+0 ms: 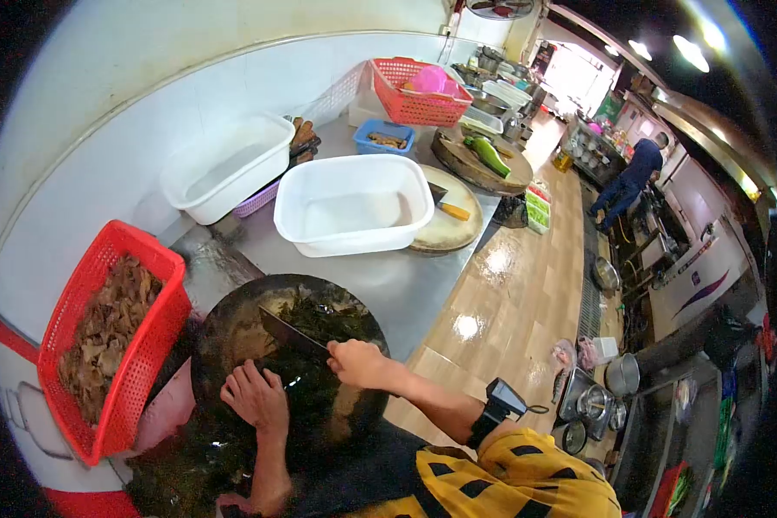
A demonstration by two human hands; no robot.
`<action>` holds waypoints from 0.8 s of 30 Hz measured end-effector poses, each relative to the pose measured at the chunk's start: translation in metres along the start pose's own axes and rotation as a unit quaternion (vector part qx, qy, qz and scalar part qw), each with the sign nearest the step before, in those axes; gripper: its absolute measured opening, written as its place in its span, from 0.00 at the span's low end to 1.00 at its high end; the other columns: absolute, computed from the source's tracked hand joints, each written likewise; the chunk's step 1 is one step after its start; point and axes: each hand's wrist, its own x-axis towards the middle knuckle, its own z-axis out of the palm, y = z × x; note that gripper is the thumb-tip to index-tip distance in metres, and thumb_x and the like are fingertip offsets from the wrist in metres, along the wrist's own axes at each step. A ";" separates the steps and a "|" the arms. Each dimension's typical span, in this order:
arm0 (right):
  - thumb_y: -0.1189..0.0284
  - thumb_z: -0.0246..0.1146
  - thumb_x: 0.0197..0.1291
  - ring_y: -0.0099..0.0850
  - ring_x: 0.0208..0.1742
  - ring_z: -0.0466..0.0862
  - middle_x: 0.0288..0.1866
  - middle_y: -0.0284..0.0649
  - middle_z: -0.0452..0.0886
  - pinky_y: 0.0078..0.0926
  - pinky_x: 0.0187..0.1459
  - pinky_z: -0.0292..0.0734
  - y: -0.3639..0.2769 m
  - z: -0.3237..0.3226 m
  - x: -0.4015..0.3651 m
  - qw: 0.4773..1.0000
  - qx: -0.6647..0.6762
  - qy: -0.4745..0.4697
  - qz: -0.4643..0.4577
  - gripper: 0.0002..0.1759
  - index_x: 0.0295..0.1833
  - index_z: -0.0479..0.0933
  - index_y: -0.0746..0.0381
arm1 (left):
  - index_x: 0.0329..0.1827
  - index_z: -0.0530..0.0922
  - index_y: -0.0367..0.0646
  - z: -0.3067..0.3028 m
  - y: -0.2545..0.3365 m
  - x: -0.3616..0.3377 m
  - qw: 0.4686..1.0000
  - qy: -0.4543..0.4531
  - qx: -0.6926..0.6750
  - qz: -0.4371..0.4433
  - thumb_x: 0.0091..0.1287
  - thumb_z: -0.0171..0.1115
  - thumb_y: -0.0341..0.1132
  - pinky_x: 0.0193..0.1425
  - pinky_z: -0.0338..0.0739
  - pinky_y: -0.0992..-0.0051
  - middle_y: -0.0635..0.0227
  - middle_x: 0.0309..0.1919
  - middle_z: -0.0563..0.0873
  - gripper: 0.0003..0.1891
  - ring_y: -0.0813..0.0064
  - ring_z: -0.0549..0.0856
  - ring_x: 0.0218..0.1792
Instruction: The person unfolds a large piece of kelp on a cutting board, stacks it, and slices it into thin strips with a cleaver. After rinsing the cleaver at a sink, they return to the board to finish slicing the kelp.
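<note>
My right hand (356, 363) is wrapped round the handle of a dark cleaver (292, 332), whose blade lies over the round, dark-edged chopping block (233, 315). Dark leafy greens (315, 318) are heaped on the block beyond the blade, and more lie below it. My left hand (257, 397) is at the near left of the block, on the greens, with its fingers bent and a little apart; nothing shows in its grip. More dark greens (190, 462) lie at the bottom left, beside my left forearm.
A red basket (173, 302) of brownish pieces stands left. White tubs (354, 244) (233, 164), a blue basket (384, 126) and another red basket (419, 108) stand beyond. A knife with a yellow handle (454, 211) lies on a pale board. A person (634, 177) stands at the far right.
</note>
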 end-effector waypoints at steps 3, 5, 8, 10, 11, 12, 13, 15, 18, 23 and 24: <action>0.73 0.56 0.59 0.48 0.33 0.83 0.28 0.51 0.81 0.47 0.32 0.77 0.011 0.008 0.000 0.997 0.056 0.053 -0.029 0.09 0.42 0.72 0.66 | 0.45 0.76 0.43 0.004 -0.005 -0.001 1.000 -0.024 -0.003 -0.003 0.56 0.63 0.37 0.54 0.64 0.61 0.63 0.38 0.77 0.15 0.63 0.75 0.46; 0.73 0.56 0.62 0.38 0.23 0.80 0.22 0.43 0.78 0.37 0.23 0.75 0.018 0.006 0.000 0.982 0.174 0.074 -0.001 0.07 0.42 0.72 0.66 | 0.44 0.76 0.43 0.007 -0.006 0.000 1.000 -0.022 -0.011 -0.002 0.57 0.63 0.37 0.54 0.64 0.60 0.63 0.37 0.77 0.14 0.63 0.75 0.45; 0.66 0.56 0.66 0.30 0.18 0.77 0.22 0.42 0.77 0.30 0.20 0.74 0.000 -0.042 -0.009 0.907 0.405 0.004 0.115 0.09 0.41 0.72 0.62 | 0.46 0.76 0.41 0.001 -0.007 0.003 0.998 -0.063 -0.021 -0.020 0.59 0.62 0.38 0.56 0.64 0.59 0.61 0.39 0.78 0.15 0.62 0.76 0.46; 0.68 0.55 0.68 0.25 0.14 0.72 0.19 0.37 0.73 0.25 0.16 0.68 0.001 -0.037 -0.011 0.862 0.500 0.020 0.077 0.08 0.41 0.72 0.63 | 0.48 0.76 0.40 -0.010 -0.006 0.005 0.995 -0.081 -0.045 -0.030 0.60 0.61 0.38 0.57 0.64 0.59 0.61 0.41 0.79 0.16 0.61 0.76 0.47; 0.70 0.54 0.69 0.21 0.10 0.67 0.15 0.32 0.70 0.20 0.13 0.63 0.004 -0.038 -0.012 0.808 0.586 0.047 0.043 0.07 0.40 0.71 0.64 | 0.50 0.75 0.39 -0.016 -0.004 0.008 0.996 -0.065 -0.062 -0.024 0.61 0.60 0.38 0.58 0.64 0.59 0.59 0.44 0.78 0.17 0.61 0.76 0.49; 0.70 0.54 0.69 0.21 0.10 0.67 0.15 0.32 0.70 0.20 0.13 0.63 0.006 -0.036 -0.013 0.809 0.584 0.047 0.043 0.07 0.40 0.71 0.64 | 0.53 0.75 0.38 -0.022 0.000 0.012 0.995 -0.049 -0.081 -0.016 0.62 0.60 0.38 0.60 0.64 0.59 0.57 0.48 0.78 0.19 0.60 0.76 0.51; 0.69 0.54 0.69 0.21 0.10 0.67 0.15 0.32 0.70 0.19 0.12 0.63 0.009 -0.030 -0.013 0.785 0.615 0.033 0.062 0.07 0.40 0.72 0.62 | 0.53 0.75 0.38 -0.028 0.007 0.017 0.995 -0.050 -0.082 -0.017 0.62 0.60 0.38 0.60 0.64 0.59 0.57 0.48 0.78 0.19 0.60 0.76 0.51; 0.66 0.53 0.70 0.20 0.10 0.68 0.16 0.32 0.70 0.18 0.12 0.64 0.013 -0.019 -0.013 0.756 0.649 0.009 0.087 0.10 0.39 0.71 0.60 | 0.58 0.72 0.35 -0.036 0.023 0.026 0.972 -0.072 -0.224 -0.011 0.63 0.59 0.39 0.64 0.62 0.60 0.54 0.55 0.76 0.23 0.56 0.74 0.57; 0.64 0.53 0.70 0.21 0.13 0.69 0.19 0.32 0.72 0.20 0.15 0.67 0.009 -0.010 -0.013 0.750 0.652 0.012 0.108 0.11 0.42 0.72 0.60 | 0.61 0.69 0.33 -0.038 0.058 0.042 0.907 -0.110 -0.404 0.040 0.65 0.56 0.39 0.67 0.60 0.61 0.50 0.60 0.72 0.25 0.52 0.71 0.62; 0.68 0.55 0.62 0.35 0.43 0.81 0.39 0.41 0.79 0.32 0.45 0.75 0.022 0.028 -0.003 0.881 0.438 0.165 -0.070 0.15 0.48 0.74 0.68 | 0.69 0.59 0.31 -0.035 0.109 0.046 0.817 -0.184 -0.534 0.115 0.67 0.51 0.40 0.71 0.55 0.62 0.47 0.67 0.64 0.31 0.51 0.65 0.67; 0.68 0.55 0.62 0.35 0.43 0.81 0.39 0.41 0.79 0.32 0.45 0.75 0.023 0.031 -0.003 0.881 0.438 0.166 -0.069 0.15 0.48 0.74 0.68 | 0.72 0.55 0.32 -0.029 0.115 0.043 0.811 -0.193 -0.535 0.135 0.67 0.50 0.40 0.72 0.55 0.62 0.47 0.69 0.62 0.33 0.51 0.64 0.69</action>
